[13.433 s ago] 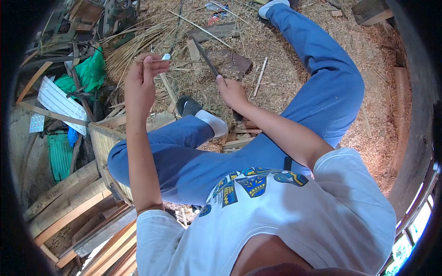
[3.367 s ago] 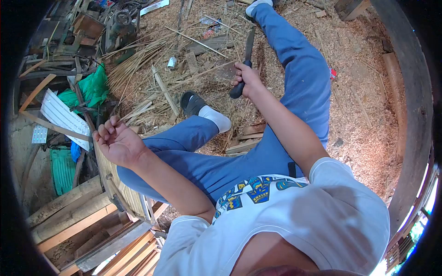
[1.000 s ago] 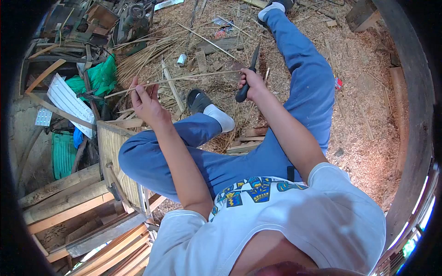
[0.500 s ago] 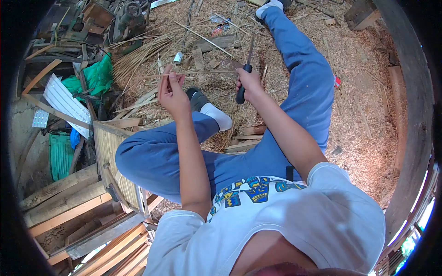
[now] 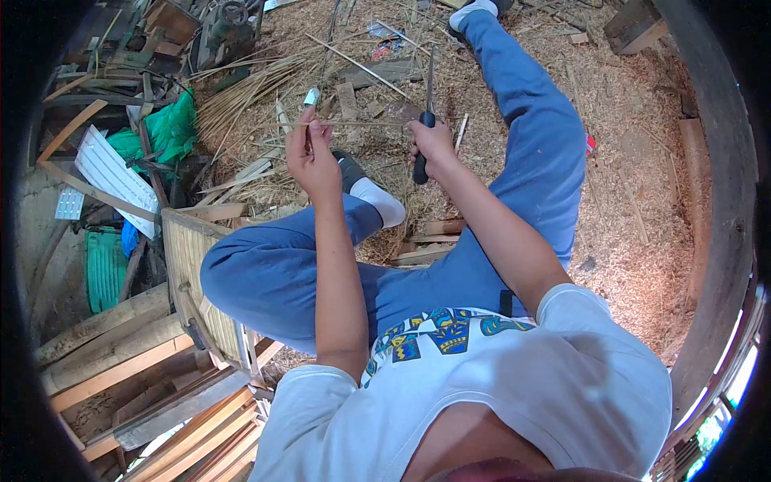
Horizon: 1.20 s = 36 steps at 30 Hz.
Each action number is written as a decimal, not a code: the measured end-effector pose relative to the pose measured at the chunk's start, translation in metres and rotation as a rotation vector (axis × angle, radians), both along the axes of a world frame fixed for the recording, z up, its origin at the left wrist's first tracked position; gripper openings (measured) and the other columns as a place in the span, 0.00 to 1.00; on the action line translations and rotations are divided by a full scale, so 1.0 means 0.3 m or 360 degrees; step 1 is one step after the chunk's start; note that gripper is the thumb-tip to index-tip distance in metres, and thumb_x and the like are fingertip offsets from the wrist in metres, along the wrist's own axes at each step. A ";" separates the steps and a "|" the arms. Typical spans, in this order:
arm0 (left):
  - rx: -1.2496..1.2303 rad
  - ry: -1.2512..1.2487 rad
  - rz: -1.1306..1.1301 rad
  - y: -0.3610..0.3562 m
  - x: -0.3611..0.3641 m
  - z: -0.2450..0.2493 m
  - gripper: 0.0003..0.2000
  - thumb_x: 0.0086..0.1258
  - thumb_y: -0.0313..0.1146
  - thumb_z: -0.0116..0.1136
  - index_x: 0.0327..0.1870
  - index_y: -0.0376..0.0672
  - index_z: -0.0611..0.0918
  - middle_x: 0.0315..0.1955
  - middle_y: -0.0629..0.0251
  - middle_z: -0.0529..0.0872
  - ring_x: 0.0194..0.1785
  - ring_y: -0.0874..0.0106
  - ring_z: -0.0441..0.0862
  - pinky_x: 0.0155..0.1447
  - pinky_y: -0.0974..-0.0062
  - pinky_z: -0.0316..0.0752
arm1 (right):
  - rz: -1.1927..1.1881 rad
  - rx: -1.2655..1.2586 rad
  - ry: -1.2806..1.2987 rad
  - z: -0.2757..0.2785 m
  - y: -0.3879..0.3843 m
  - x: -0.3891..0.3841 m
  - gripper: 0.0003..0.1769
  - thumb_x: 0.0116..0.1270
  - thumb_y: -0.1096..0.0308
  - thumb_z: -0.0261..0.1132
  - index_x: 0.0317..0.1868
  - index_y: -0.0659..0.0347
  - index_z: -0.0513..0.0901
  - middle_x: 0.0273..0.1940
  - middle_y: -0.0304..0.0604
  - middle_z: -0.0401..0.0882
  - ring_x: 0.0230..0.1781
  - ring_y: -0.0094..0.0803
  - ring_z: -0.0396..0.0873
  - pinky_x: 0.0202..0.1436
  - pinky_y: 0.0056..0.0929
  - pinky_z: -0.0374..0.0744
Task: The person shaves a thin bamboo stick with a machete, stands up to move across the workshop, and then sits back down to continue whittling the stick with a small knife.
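Note:
My left hand [image 5: 314, 159] pinches a thin light-brown strip [image 5: 361, 124] between thumb and fingers. The strip runs roughly level across to my right hand [image 5: 434, 145]. That hand is wrapped round the black handle of a knife-like tool [image 5: 430, 80], whose long narrow blade points away from me. The strip's right end meets my right hand near the base of the blade; whether the fingers also grip it is too small to tell.
Thin strips [image 5: 241, 100] lie bundled on the shaving-covered ground at the upper left. Green sheeting [image 5: 173, 132] and a wooden box [image 5: 189, 249] are at the left. A curved beam [image 5: 727, 201] borders the right. Planks [image 5: 120, 361] fill the lower left.
My left hand has moved right, closer to my right hand, and the strip sits slightly higher. The tool has shifted a little left and its blade is more upright in view.

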State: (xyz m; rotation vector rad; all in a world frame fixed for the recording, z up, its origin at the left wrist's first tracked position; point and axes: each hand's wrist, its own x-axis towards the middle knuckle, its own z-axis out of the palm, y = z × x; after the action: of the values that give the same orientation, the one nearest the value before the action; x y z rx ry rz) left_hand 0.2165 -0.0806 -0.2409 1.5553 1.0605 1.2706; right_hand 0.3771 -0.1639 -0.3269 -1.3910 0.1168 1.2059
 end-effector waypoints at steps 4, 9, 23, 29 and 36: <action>0.0033 0.0048 0.0021 0.000 0.001 0.007 0.13 0.83 0.29 0.55 0.62 0.34 0.83 0.44 0.63 0.85 0.47 0.76 0.85 0.56 0.73 0.88 | 0.0156 0.0046 -0.0098 0.007 -0.009 -0.007 0.11 0.71 0.65 0.67 0.42 0.58 0.73 0.25 0.36 0.71 0.17 0.26 0.71 0.19 0.32 0.72; 0.0206 0.0338 0.0064 0.007 -0.011 0.027 0.12 0.82 0.28 0.57 0.58 0.33 0.86 0.47 0.62 0.84 0.45 0.77 0.85 0.54 0.77 0.84 | 0.0390 0.0085 -0.0317 0.042 -0.016 -0.035 0.13 0.71 0.61 0.69 0.40 0.57 0.73 0.23 0.33 0.70 0.15 0.23 0.68 0.17 0.27 0.69; 0.0184 0.0300 0.0052 0.001 -0.007 0.060 0.03 0.75 0.21 0.61 0.45 0.36 0.84 0.39 0.63 0.87 0.43 0.75 0.85 0.50 0.77 0.79 | 0.0982 0.0332 -0.0437 0.250 -0.112 -0.149 0.29 0.79 0.41 0.59 0.37 0.63 0.78 0.18 0.37 0.75 0.09 0.26 0.69 0.12 0.30 0.68; 0.0237 0.0440 0.0030 -0.015 0.010 0.083 0.03 0.74 0.20 0.62 0.44 0.35 0.85 0.41 0.62 0.88 0.44 0.75 0.86 0.51 0.77 0.80 | 0.1058 0.0434 -0.0750 0.278 -0.129 -0.142 0.31 0.78 0.41 0.61 0.33 0.65 0.81 0.23 0.44 0.79 0.21 0.34 0.77 0.28 0.38 0.76; 0.0232 0.0589 0.0084 -0.032 0.019 0.098 0.03 0.74 0.21 0.63 0.44 0.35 0.85 0.37 0.63 0.90 0.40 0.77 0.86 0.49 0.78 0.81 | 0.1084 0.0436 -0.0851 0.290 -0.133 -0.145 0.24 0.70 0.48 0.71 0.34 0.64 0.82 0.23 0.38 0.77 0.24 0.26 0.72 0.30 0.35 0.74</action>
State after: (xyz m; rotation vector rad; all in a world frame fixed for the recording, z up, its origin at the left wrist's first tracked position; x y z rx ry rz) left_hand 0.2222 -0.0901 -0.2114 1.9364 1.2679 1.1403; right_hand 0.3335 -0.2040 -0.2399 -1.5024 -0.9267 1.2735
